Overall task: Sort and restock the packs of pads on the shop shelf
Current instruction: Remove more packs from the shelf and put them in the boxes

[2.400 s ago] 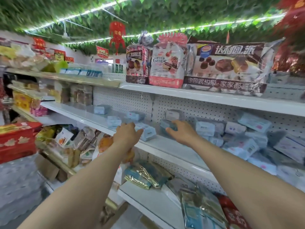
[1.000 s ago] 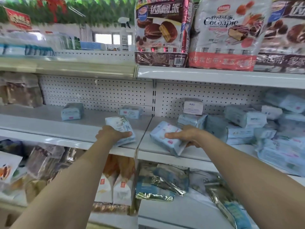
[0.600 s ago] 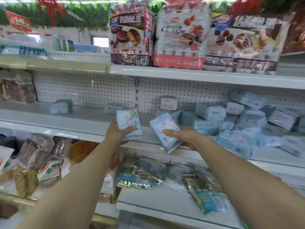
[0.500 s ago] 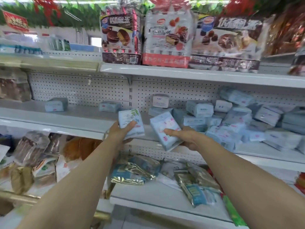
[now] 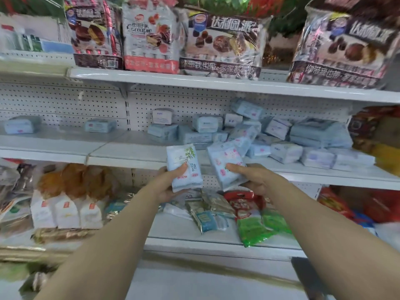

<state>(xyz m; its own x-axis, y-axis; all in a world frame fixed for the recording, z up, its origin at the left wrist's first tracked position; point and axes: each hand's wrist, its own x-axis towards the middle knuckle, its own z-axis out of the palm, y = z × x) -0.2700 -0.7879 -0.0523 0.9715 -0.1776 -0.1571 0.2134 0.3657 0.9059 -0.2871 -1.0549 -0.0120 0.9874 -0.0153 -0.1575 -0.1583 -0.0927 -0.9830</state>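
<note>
Left hand (image 5: 165, 187) around leaf-print pack (image 5: 184, 164) base

Four big cake bags (image 5: 220, 44) stand in a row on the top shelf (image 5: 194, 82). On the bottom shelf (image 5: 194, 237) a green pack (image 5: 255, 230), a red pack (image 5: 242, 202) and foil packs (image 5: 205, 219) lie together. Three white bags (image 5: 65, 211) stand upright to their left.

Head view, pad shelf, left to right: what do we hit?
Lone blue pack, second lone blue pack, white pack atop blue ones, jumbled heap of pad packs, dark red bag.
</note>
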